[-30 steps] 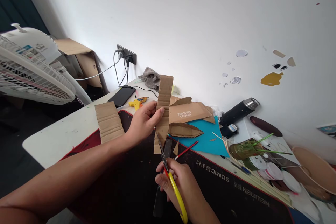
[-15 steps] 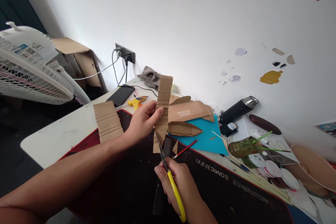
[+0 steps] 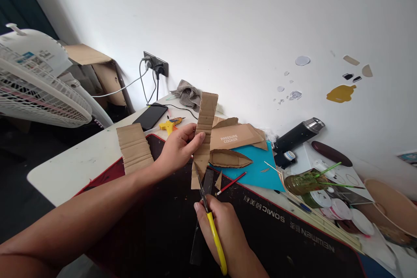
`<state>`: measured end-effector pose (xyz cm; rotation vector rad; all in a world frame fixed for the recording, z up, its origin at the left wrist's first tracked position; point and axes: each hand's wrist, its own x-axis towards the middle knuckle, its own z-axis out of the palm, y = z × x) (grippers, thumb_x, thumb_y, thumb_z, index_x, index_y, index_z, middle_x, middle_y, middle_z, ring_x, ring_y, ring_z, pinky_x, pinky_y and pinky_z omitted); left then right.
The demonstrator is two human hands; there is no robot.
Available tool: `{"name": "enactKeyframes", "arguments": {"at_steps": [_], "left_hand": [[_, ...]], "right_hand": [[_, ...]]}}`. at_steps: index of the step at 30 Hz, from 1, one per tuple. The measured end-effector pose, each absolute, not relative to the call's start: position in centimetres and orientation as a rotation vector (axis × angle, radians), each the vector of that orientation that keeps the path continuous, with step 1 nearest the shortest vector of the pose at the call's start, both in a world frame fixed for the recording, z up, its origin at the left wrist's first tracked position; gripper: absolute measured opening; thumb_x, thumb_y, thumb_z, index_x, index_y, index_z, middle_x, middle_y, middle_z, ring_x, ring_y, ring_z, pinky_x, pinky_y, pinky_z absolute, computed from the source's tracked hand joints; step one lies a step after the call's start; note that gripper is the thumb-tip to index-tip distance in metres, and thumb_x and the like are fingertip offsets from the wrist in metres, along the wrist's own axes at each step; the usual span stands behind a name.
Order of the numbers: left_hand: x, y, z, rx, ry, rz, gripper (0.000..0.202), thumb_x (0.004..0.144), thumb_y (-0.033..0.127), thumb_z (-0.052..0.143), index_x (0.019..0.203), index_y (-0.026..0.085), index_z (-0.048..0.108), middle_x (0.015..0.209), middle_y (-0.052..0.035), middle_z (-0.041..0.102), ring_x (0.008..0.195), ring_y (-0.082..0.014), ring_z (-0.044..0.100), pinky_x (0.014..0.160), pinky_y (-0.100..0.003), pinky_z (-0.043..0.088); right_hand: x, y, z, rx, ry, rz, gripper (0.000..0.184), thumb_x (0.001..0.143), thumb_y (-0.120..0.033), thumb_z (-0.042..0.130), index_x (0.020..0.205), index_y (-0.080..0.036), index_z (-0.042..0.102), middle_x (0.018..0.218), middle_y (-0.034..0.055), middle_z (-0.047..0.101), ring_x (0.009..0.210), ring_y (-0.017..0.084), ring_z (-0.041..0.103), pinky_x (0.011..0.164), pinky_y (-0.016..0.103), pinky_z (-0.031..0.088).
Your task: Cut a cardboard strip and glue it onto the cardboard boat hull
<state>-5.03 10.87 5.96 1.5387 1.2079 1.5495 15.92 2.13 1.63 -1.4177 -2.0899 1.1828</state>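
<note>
My left hand (image 3: 182, 145) pinches a long cardboard strip (image 3: 208, 110) between thumb and fingers, holding it up above the mat. In my right hand (image 3: 224, 226) is a pair of scissors (image 3: 214, 236) with yellow handles. Their blades lie at the strip's lower end, where a slanting cut separates a narrow piece from the rest. To the right of the strip lie a boat-shaped cardboard piece (image 3: 231, 159) and a folded cardboard piece printed "PRESSURE COOKER" (image 3: 236, 136). A ribbed cardboard piece (image 3: 134, 147) rests left of my left hand.
A black mat (image 3: 146, 226) covers the table's front. Around it are a red pencil (image 3: 232, 183), a blue sheet (image 3: 257, 167), a yellow glue gun (image 3: 169, 126), a phone (image 3: 150, 115), a black flask (image 3: 298, 135) and a jar (image 3: 298, 182). At left stands a white fan (image 3: 39, 82).
The scissors have tilted slightly, and their blades sit a little differently at the strip's lower end. The strip's top leans slightly further right. Both hands keep their hold.
</note>
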Motion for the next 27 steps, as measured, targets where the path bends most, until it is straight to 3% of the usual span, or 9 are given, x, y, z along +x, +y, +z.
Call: {"name": "enactKeyframes", "arguments": {"at_steps": [3,9,14,19,23,27], "left_hand": [[-5.0,10.8,5.9,1.531,1.253,1.542,0.036,0.101,0.052,0.067,0.085,0.02,0.062,0.067,0.0035,0.052,0.06,-0.0132,0.045,0.052,-0.024,0.036],[-5.0,10.8,6.0,1.452,1.155,1.519,0.038,0.101,0.056,0.067,0.098,0.019,0.068,0.081,-0.003,0.071,0.07,-0.0176,0.061,0.059,-0.026,0.048],[-5.1,10.9,6.0,1.472,1.185,1.545,0.038,0.1,0.057,0.068,0.095,0.019,0.068,0.076,-0.0013,0.067,0.064,-0.016,0.056,0.056,-0.025,0.044],[-5.2,10.7,6.1,1.451,1.167,1.543,0.037,0.101,0.056,0.067,0.1,0.019,0.07,0.085,-0.0038,0.071,0.073,-0.0189,0.063,0.062,-0.027,0.05],[-5.2,10.6,6.2,1.459,1.171,1.546,0.037,0.101,0.055,0.067,0.1,0.019,0.071,0.085,-0.0035,0.071,0.072,-0.0182,0.062,0.06,-0.027,0.048],[-5.1,10.6,6.3,1.477,1.188,1.547,0.036,0.101,0.056,0.068,0.096,0.02,0.069,0.078,-0.001,0.066,0.066,-0.0163,0.057,0.057,-0.026,0.045]], "right_hand": [[15.9,2.1,1.2,-1.398,-2.094,1.144,0.039,0.106,-0.051,0.051,0.076,-0.025,0.051,0.058,-0.0021,0.048,0.05,0.015,0.045,0.051,0.028,0.026],[15.9,2.3,1.9,-1.357,-2.039,1.293,0.036,0.104,-0.052,0.059,0.081,-0.025,0.059,0.06,-0.0019,0.055,0.052,0.016,0.056,0.052,0.025,0.035],[16.6,2.7,3.1,-1.276,-2.015,1.472,0.041,0.106,-0.06,0.063,0.089,-0.023,0.065,0.062,-0.0008,0.065,0.056,0.016,0.064,0.058,0.024,0.045],[17.2,2.9,3.1,-1.177,-1.958,1.599,0.055,0.088,-0.072,0.085,0.097,-0.021,0.068,0.066,-0.0013,0.067,0.057,0.016,0.063,0.057,0.022,0.045],[17.3,3.0,3.4,-1.109,-1.904,1.679,0.067,0.081,-0.08,0.087,0.106,-0.02,0.068,0.079,0.0042,0.077,0.07,0.021,0.074,0.067,0.025,0.054],[17.3,2.9,3.7,-1.146,-1.936,1.655,0.065,0.085,-0.08,0.083,0.103,-0.02,0.067,0.071,-0.0006,0.069,0.06,0.016,0.064,0.059,0.023,0.046]]}}
